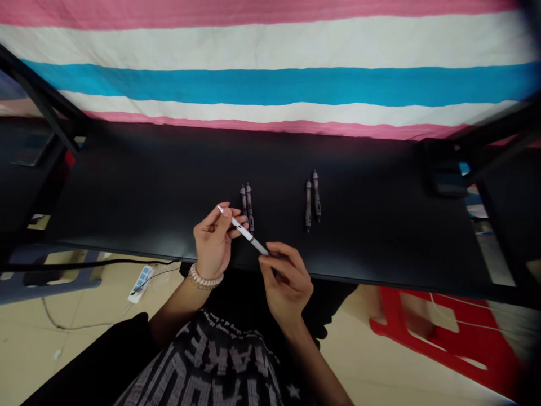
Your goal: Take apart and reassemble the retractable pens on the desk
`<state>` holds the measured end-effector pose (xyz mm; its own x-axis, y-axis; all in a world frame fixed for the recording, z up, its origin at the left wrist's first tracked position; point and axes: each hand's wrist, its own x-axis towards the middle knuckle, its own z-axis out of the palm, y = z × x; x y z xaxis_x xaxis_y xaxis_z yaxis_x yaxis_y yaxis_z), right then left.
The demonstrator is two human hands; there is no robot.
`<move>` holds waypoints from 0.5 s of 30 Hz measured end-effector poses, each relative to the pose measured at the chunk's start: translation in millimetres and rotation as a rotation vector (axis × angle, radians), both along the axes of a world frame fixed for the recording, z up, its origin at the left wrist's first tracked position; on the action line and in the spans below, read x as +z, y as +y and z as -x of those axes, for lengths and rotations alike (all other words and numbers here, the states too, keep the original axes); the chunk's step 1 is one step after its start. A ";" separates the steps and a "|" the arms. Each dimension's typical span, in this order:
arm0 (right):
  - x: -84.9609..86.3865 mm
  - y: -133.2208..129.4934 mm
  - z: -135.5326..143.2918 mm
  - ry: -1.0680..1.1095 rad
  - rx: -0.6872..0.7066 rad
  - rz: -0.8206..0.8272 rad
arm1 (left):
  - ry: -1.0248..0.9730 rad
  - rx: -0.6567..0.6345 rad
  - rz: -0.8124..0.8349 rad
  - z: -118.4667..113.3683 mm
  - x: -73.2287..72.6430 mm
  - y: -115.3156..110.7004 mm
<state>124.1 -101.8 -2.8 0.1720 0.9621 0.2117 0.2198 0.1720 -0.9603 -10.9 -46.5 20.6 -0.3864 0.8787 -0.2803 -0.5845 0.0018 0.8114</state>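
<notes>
A white pen (246, 232) slants between my two hands above the front edge of the black table. My left hand (214, 237) pinches its upper left part between thumb and fingers. At its lower right end, my right hand (286, 277) has the tip between thumb and forefinger. Two grey pens (249, 204) lie side by side just beyond my left hand, partly covered by its fingers. Farther right, a grey pen (308, 206) and another grey pen (316, 195) lie close together on the table.
The black table (380, 225) has a striped cloth (270, 87) hanging behind it and dark metal frames at both sides. On the floor are a red plastic stool (456, 338) at the right and a white power strip (141, 282) with cables at the left.
</notes>
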 end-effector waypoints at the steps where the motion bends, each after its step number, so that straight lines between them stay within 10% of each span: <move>1: -0.5 -0.6 1.5 0.025 0.000 0.020 | -0.005 0.004 -0.002 -0.2 -0.6 -0.5; 11: -6.1 -2.5 5.4 0.045 0.013 0.130 | 0.014 -0.004 -0.009 -0.6 -7.3 -3.5; 15: -8.3 -4.7 6.3 -0.178 -0.070 -0.112 | 0.040 0.020 0.024 -0.9 -10.3 -4.9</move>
<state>117.8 -106.6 -11.1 0.1876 0.9181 0.3493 0.3989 0.2537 -0.8812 -10.0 -51.3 10.4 -0.4151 0.8640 -0.2851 -0.5518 0.0101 0.8339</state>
